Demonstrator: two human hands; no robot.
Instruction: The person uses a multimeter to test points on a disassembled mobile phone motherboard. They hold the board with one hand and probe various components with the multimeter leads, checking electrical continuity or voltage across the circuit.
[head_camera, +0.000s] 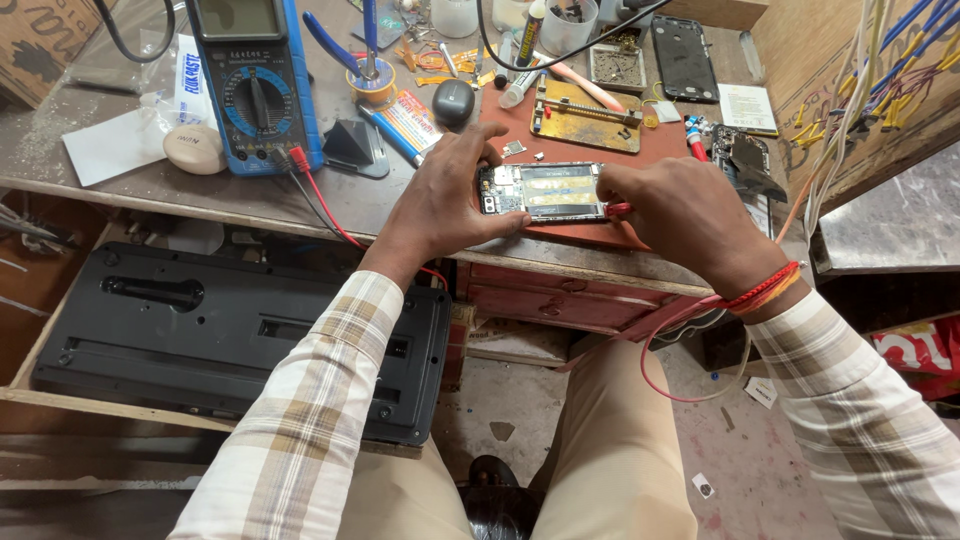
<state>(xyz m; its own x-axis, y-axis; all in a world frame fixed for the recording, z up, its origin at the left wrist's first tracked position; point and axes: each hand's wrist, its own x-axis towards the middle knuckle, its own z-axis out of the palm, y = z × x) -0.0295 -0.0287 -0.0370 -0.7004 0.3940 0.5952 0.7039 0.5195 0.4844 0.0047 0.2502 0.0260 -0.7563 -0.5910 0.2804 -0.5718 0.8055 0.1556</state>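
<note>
An opened mobile phone (543, 192) with its back cover off lies on a reddish work mat (660, 150) at the bench's front edge. My left hand (447, 200) grips the phone's left end, thumb along its near side and fingers arched over the top. My right hand (688, 215) is closed at the phone's right end, pinching a red probe (619, 209) whose tip touches the phone. A red wire (690, 345) loops down from that hand past my wrist.
A blue multimeter (255, 85) with red and black leads stands at the left, beside a white round case (194, 149). A brass board holder (585, 117), a black phone frame (683, 57), tweezers, tubes and small parts crowd the back. A black plastic panel (240, 335) lies below the bench.
</note>
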